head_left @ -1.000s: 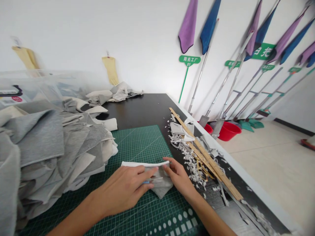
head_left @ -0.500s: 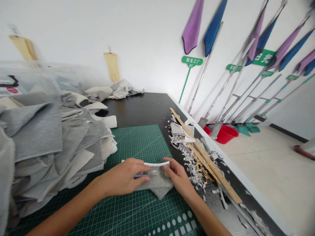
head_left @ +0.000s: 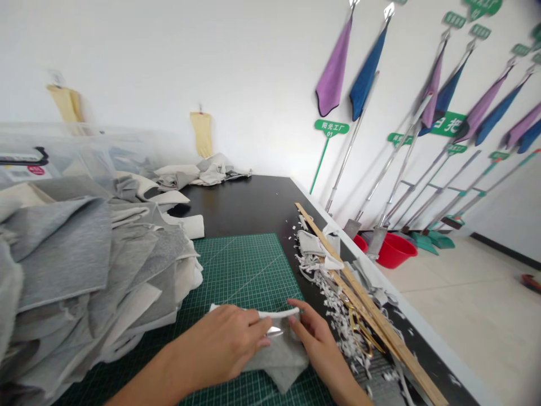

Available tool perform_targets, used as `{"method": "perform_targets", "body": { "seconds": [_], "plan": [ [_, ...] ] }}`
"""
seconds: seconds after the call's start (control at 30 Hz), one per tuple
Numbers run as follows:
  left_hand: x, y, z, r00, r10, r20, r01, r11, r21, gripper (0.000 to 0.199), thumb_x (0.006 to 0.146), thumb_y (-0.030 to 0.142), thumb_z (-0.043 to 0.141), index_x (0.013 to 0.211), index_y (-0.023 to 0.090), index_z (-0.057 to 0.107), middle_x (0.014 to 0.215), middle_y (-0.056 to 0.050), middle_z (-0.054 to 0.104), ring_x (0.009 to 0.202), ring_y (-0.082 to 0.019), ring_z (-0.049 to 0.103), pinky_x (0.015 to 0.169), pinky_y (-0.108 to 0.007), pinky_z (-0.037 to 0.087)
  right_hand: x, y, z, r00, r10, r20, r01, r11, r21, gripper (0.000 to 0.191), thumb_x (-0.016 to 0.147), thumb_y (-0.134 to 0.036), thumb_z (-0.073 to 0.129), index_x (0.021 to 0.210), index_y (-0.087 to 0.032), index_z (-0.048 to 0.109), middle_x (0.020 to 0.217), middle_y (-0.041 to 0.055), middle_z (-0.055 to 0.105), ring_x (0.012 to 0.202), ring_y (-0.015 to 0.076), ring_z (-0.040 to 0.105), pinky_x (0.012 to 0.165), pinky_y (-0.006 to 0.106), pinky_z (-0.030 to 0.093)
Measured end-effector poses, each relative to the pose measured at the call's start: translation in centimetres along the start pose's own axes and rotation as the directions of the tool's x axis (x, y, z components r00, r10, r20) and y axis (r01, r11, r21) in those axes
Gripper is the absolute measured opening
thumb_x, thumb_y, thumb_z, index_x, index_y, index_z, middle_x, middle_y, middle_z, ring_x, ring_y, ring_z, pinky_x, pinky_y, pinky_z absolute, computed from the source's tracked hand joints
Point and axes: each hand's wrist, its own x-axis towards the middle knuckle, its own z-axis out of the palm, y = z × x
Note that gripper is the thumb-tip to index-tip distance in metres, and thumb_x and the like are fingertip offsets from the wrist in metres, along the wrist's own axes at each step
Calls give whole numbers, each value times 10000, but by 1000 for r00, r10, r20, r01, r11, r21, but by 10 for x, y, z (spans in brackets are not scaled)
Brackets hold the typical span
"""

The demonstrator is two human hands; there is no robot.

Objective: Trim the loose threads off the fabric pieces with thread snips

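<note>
On the green cutting mat (head_left: 249,259) lies a piece of grey fabric (head_left: 279,361) with a white rolled strip (head_left: 276,313) along its far edge. My left hand (head_left: 228,344) is closed around small thread snips (head_left: 274,331). Their metal tips poke out past the fingers over the fabric, just below the strip; the handle is hidden. My right hand (head_left: 316,335) pinches the right end of the fabric and strip between thumb and fingers. The left end of the strip runs behind my left hand.
A large heap of grey and white fabric pieces (head_left: 139,265) fills the left side, beside a clear plastic bin (head_left: 84,146). Wooden rulers (head_left: 363,287), gold-handled scissors (head_left: 359,330) and fabric scraps (head_left: 333,304) lie along the right table edge. Mops and a red basin (head_left: 395,251) stand beyond.
The view has tilted up, so everything sits lower in the picture. My left hand has shifted to the right along the fabric, and the snips' blue handle is now covered. My right hand keeps its pinch.
</note>
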Motion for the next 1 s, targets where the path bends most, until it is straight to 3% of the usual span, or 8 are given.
{"method": "perform_targets", "body": {
  "seconds": [0.1,0.3,0.43,0.6,0.73,0.8,0.93,1.0],
  "plan": [
    [2,0,4,999,-17,-32,17,1000,-9,292,1036,295,550,1315,208,527,1072,-57,724,877,-278,737,730,-405,597,1,1,0,1000,8,2,-8,1000,16,670,780,-645,726,1231,-153,675,726,-2,596,663,162,504,619,279,378],
    [4,2,11,1000,5,-16,-6,1000,-27,151,1062,268,447,1066,217,589,893,-21,703,743,-256,719,645,-375,572,2,3,0,1000,14,-10,-14,1000,8,635,782,-629,730,1215,-166,696,694,-19,555,655,158,483,614,278,368],
    [5,5,14,988,30,-151,-39,998,-56,257,1062,342,471,1269,208,543,958,-43,718,758,-254,727,647,-370,580,2,4,0,999,32,-5,-32,999,23,649,786,-642,720,1223,-163,692,714,-11,557,670,162,488,616,278,368],
    [7,1,19,998,19,-67,-21,999,-30,162,1065,251,424,1072,214,582,862,-24,690,704,-240,710,619,-355,564,-1,-3,1,999,46,-21,-46,999,1,639,786,-644,709,1218,-173,706,676,-30,515,632,151,455,599,276,367],
    [8,4,22,985,25,-170,-34,998,-49,291,1079,334,441,1329,196,492,1006,-52,716,811,-242,736,696,-368,598,-3,-8,1,999,41,-36,-41,999,-2,612,770,-642,712,1186,-194,738,709,4,596,678,186,534,631,296,433],
    [11,7,24,986,36,-165,-41,999,-27,347,1060,337,488,1370,183,464,1027,-59,720,809,-253,740,676,-374,603,-3,-8,-1,997,47,-65,-47,999,-1,588,764,-646,718,1163,-215,758,771,34,659,725,214,580,657,312,471],
    [19,12,22,996,31,-80,-28,999,36,92,1036,254,500,1079,212,571,846,-12,691,645,-255,701,553,-374,560,-4,-5,-4,990,67,-125,-69,998,-11,560,773,-692,696,1110,-256,795,790,49,679,684,218,571,578,307,463],
    [22,13,20,994,40,-104,-37,999,37,109,1054,259,468,1074,215,567,840,-8,688,641,-249,700,558,-372,559,-4,-3,-6,987,99,-130,-100,995,-2,615,780,-750,653,1115,-255,798,778,49,659,643,200,539,526,291,425]
  ]
}}
